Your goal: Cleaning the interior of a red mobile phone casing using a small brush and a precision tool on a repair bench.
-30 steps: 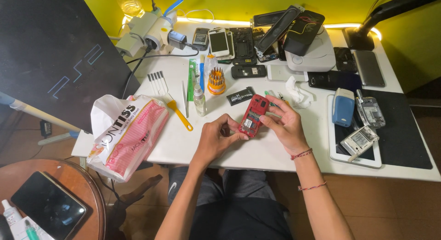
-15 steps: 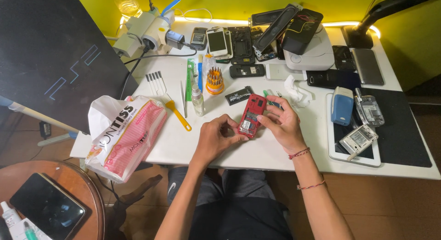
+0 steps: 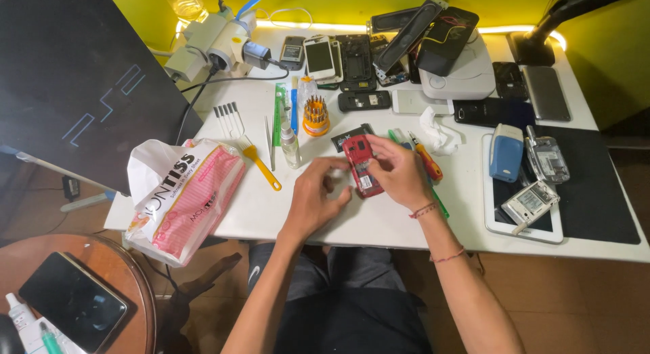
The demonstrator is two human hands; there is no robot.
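While your right hand (image 3: 399, 172) closes around the small red phone (image 3: 359, 165), your left hand (image 3: 318, 195) has its fingers curled and its fingertips touch the phone's lower edge, so the phone sits between both hands near the front middle of the white table (image 3: 352, 222). At 12 o'clock from the phone lies a dark battery (image 3: 351, 134), very close. At 11 o'clock stand the orange screwdriver bit holder (image 3: 315, 117) and a small clear bottle (image 3: 290, 145). At 9 o'clock you find the yellow-handled brush (image 3: 254, 157), and further that way the pink tissue pack (image 3: 183, 198). At 3 o'clock, partly hidden under your right hand, lies a red-handled screwdriver (image 3: 426, 161). At 2 o'clock is a crumpled white tissue (image 3: 437, 130). Well apart at 3 o'clock rest a blue case (image 3: 506, 151) and a white tablet (image 3: 521, 222).
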